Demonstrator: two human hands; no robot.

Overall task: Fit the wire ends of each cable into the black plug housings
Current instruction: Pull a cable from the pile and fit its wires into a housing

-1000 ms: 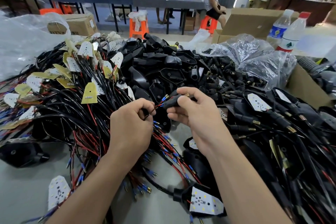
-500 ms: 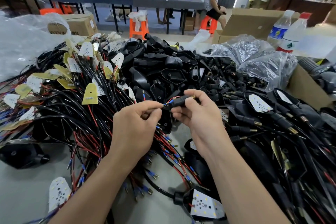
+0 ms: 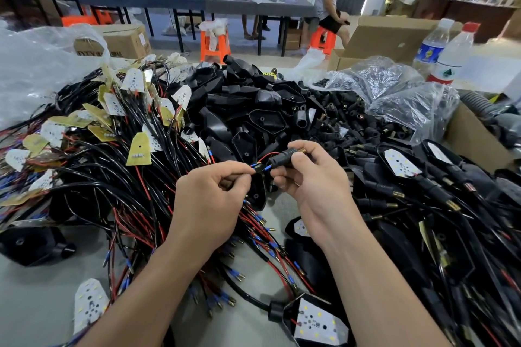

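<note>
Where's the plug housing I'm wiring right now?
Centre of the head view: the right hand pinches the plug housing, just right of the left hand gripping the wires.

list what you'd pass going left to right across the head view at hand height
cable pile → left hand → wire ends it pinches → plug housing → right hand gripping it → cables with plugs

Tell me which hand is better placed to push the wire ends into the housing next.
Left, probably. The left hand pinches the blue-tipped wire ends close to the black plug housing, which the right hand grips, so left can feed them in.
</note>
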